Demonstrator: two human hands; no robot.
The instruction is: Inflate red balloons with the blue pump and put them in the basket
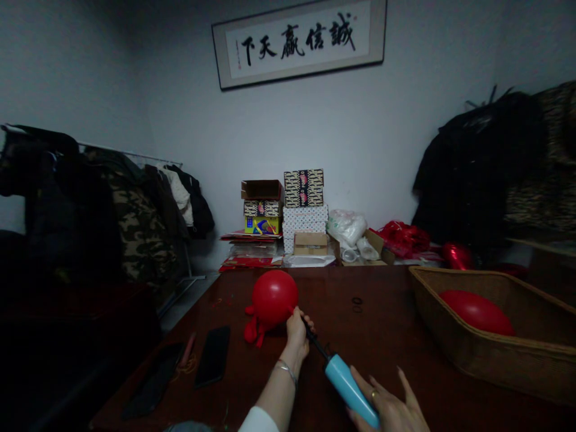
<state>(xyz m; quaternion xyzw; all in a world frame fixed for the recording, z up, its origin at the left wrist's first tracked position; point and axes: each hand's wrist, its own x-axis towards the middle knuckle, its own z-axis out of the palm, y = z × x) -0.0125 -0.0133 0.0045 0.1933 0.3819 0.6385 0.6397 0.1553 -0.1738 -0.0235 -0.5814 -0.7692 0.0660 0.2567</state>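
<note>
Left hand [299,330] had its fingers closed at the neck of the round red balloon [275,297], around the black nozzle [316,345] of the blue pump [350,389]; right hand [391,405] held the pump's near end, some fingers gripping its sides, others splayed; ring on one finger; bracelet [288,371] on the left wrist. Red balloon sat over the worktop [360,342], inflated; limp red pieces [253,331] lay just beside it, to the left; black phone [213,356] lay flat, left of the left forearm; dark pouch [153,381] farther left, with a reddish stick [188,350] and yellowish bands [184,366] near it; dark rings [357,304] lay beyond the pump; wicker basket [495,354] stood at right, second balloon [477,312] inside; stacked boxes [305,222] stood by the far wall.
</note>
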